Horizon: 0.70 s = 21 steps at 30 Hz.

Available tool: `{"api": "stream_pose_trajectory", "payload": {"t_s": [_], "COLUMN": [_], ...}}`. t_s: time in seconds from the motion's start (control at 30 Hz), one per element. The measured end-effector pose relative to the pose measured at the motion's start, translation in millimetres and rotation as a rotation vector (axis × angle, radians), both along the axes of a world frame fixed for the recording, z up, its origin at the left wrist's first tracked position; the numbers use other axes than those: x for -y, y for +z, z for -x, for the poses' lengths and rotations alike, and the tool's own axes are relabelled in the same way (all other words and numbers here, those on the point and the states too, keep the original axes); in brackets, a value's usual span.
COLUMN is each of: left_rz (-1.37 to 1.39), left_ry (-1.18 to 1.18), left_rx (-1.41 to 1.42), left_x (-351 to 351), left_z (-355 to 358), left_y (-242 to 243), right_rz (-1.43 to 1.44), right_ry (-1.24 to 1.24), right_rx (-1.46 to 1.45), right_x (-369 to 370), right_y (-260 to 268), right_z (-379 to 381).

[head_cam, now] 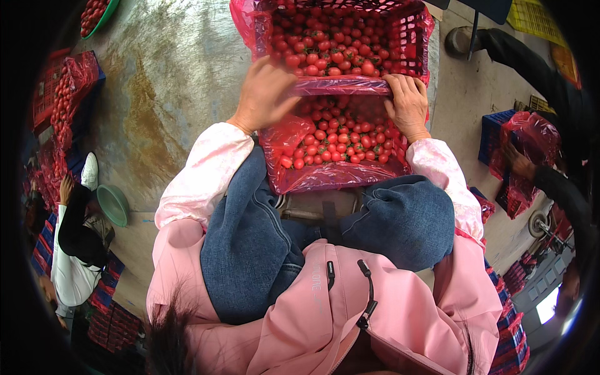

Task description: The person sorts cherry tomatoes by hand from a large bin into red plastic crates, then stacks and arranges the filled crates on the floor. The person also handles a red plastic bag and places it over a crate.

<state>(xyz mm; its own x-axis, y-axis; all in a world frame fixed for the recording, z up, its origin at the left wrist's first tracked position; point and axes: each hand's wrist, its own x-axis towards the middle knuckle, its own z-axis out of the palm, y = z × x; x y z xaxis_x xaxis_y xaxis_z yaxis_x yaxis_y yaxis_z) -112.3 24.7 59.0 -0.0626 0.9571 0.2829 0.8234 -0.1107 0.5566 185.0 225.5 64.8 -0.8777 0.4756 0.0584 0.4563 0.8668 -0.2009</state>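
A plastic crate lined with red plastic film [328, 177] stands at my knees, with cherry tomatoes [340, 140] inside. Just beyond it is a second crate [408, 40], also film-lined and holding cherry tomatoes [328, 47]. Between the two piles runs a film-wrapped crate rim [342, 86]. My right hand [407, 105] grips this rim at its right end, fingers over the top and thumb on the near side. My left hand [267, 96], blurred, is at the rim's left end with thumb and fingers apart; whether it grips the film or rim is unclear.
Metal sheeting [164, 70] lies to the left, with a green basin [113, 205] near a person in white and black [79, 248]. At right, another person's hand [520, 164] touches red film on a blue crate [494, 136]. Stacked crates [508, 337] stand at lower right.
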Motion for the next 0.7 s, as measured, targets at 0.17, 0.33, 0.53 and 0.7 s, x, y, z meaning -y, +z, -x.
{"api": "stream_pose_trajectory", "payload": {"t_s": [0.17,0.33,0.53,0.7], "left_rz": [0.006,0.013,-0.043,-0.01], "left_ry": [0.001,-0.004,-0.003,0.0], "left_rx": [-0.003,-0.007,0.003,0.035], "left_x": [0,0,-4,3], "left_z": [1,1,3,-1], "left_y": [0,0,-7,-7], "right_rz": [0.007,-0.001,-0.018,-0.002], "right_ry": [-0.003,0.004,0.014,0.023], "right_rx": [0.001,-0.009,-0.012,-0.061], "right_x": [0,-1,-5,0], "right_y": [1,2,0,2], "right_z": [1,1,1,1]}}
